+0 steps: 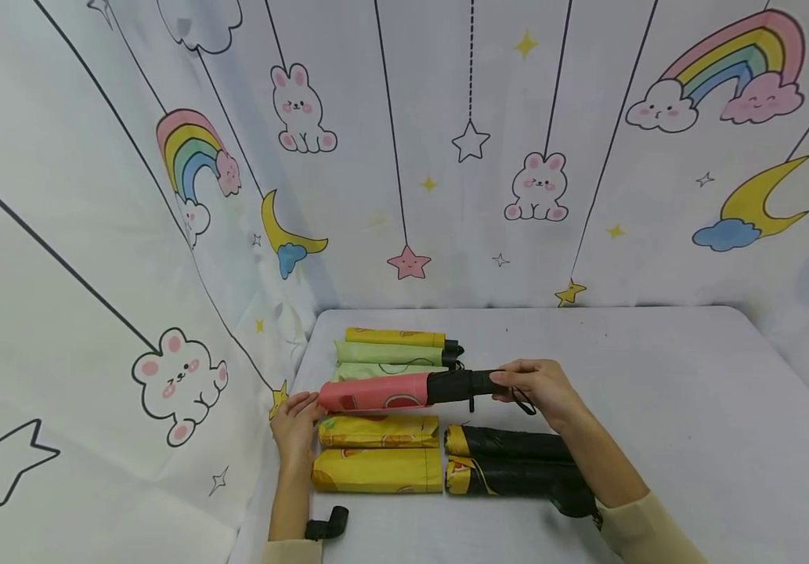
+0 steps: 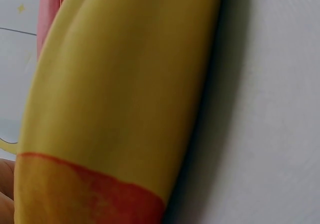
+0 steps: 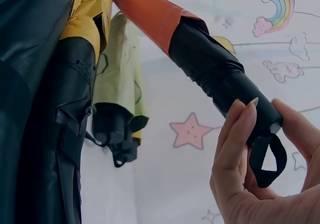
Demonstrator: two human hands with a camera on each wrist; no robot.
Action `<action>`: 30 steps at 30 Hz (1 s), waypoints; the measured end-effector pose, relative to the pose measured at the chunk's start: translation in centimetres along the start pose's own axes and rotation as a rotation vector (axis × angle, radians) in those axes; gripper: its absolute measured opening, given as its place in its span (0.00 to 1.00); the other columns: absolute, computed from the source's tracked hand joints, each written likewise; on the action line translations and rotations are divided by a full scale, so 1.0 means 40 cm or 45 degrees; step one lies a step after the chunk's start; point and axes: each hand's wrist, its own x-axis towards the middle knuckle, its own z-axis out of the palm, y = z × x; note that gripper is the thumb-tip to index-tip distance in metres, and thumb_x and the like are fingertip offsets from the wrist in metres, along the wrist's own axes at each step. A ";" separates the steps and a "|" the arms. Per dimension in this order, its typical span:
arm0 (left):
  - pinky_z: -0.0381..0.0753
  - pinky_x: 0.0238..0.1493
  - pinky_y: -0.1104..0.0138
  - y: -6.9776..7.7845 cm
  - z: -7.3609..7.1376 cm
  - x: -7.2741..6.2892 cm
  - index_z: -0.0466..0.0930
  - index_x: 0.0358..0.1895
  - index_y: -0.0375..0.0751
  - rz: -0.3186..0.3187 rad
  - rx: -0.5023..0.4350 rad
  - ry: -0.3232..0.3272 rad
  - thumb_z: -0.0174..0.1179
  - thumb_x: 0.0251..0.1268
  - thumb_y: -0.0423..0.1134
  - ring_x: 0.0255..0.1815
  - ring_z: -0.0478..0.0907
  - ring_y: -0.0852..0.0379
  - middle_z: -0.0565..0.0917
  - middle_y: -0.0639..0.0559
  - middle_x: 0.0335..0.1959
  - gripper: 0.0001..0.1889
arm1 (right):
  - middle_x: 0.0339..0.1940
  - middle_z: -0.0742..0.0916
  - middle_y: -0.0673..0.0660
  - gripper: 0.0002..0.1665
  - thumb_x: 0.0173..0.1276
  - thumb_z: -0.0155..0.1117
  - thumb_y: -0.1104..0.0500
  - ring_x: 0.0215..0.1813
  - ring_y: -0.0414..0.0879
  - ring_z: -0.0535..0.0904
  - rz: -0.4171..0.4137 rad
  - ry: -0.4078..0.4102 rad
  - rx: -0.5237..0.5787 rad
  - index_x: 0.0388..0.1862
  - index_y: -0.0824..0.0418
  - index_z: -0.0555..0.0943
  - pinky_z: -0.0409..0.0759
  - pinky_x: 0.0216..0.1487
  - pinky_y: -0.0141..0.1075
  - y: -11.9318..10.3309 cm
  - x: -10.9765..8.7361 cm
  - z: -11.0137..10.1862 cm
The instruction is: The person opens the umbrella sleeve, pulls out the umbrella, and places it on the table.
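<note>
A folded pink umbrella (image 1: 376,393) with a watermelon print spans both hands, lying sideways in the head view. My left hand (image 1: 294,423) holds its left tip between thumb and fingers. At the other end, my right hand (image 1: 538,388) pinches the black handle (image 3: 250,99), and a wrist loop (image 3: 280,159) dangles below it. Two folded yellow umbrellas (image 1: 376,470) with fruit prints lie nearer the front. Behind the pink one are two light green umbrellas (image 1: 390,353) and a yellow umbrella (image 1: 393,337). In the left wrist view a yellow umbrella (image 2: 125,74) hides most of the left hand.
Black folded lengths with yellow ends (image 1: 517,475) lie right of the front yellow umbrellas, partly under the right forearm. All rest on a white table (image 1: 658,407). A printed white curtain (image 1: 446,227) stands along the back and left. A black camera mount (image 1: 326,525) sits by the left wrist.
</note>
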 end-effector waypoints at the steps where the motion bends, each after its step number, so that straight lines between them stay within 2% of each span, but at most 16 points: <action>1: 0.87 0.40 0.72 0.000 0.000 0.000 0.75 0.61 0.26 0.000 -0.001 -0.001 0.69 0.60 0.19 0.40 0.87 0.61 0.87 0.36 0.53 0.25 | 0.31 0.84 0.56 0.18 0.65 0.79 0.56 0.36 0.52 0.91 -0.006 -0.001 0.002 0.45 0.70 0.87 0.89 0.41 0.37 0.000 -0.002 -0.002; 6: 0.87 0.40 0.73 -0.002 0.001 0.000 0.75 0.61 0.26 0.003 -0.001 0.000 0.69 0.60 0.19 0.39 0.87 0.63 0.87 0.36 0.53 0.25 | 0.29 0.83 0.55 0.20 0.65 0.79 0.55 0.36 0.53 0.92 -0.021 0.012 -0.002 0.45 0.71 0.87 0.89 0.41 0.38 -0.003 -0.010 -0.008; 12: 0.87 0.40 0.72 -0.004 0.002 0.003 0.75 0.60 0.25 0.013 -0.009 -0.003 0.68 0.59 0.18 0.39 0.87 0.63 0.87 0.35 0.53 0.25 | 0.34 0.85 0.56 0.21 0.66 0.78 0.55 0.36 0.52 0.92 -0.033 0.019 -0.016 0.47 0.72 0.86 0.89 0.41 0.37 0.001 -0.017 -0.024; 20: 0.89 0.40 0.69 -0.008 0.000 0.000 0.74 0.61 0.24 0.037 -0.053 -0.015 0.66 0.59 0.15 0.39 0.87 0.63 0.85 0.35 0.53 0.26 | 0.27 0.82 0.53 0.19 0.68 0.77 0.57 0.36 0.51 0.91 -0.066 -0.006 0.013 0.48 0.71 0.87 0.90 0.46 0.42 0.011 -0.024 -0.042; 26: 0.89 0.40 0.69 -0.009 -0.001 0.000 0.74 0.60 0.23 0.045 -0.084 -0.017 0.66 0.59 0.15 0.39 0.87 0.60 0.86 0.33 0.52 0.24 | 0.27 0.83 0.53 0.16 0.68 0.76 0.57 0.36 0.50 0.91 -0.055 0.005 0.024 0.46 0.69 0.87 0.90 0.45 0.41 0.012 -0.030 -0.046; 30: 0.88 0.40 0.70 -0.009 -0.003 0.000 0.74 0.61 0.23 0.036 -0.060 -0.020 0.66 0.60 0.16 0.40 0.87 0.62 0.86 0.35 0.52 0.25 | 0.27 0.84 0.53 0.16 0.68 0.77 0.57 0.36 0.50 0.91 -0.048 0.010 0.034 0.46 0.69 0.87 0.90 0.45 0.40 0.013 -0.033 -0.050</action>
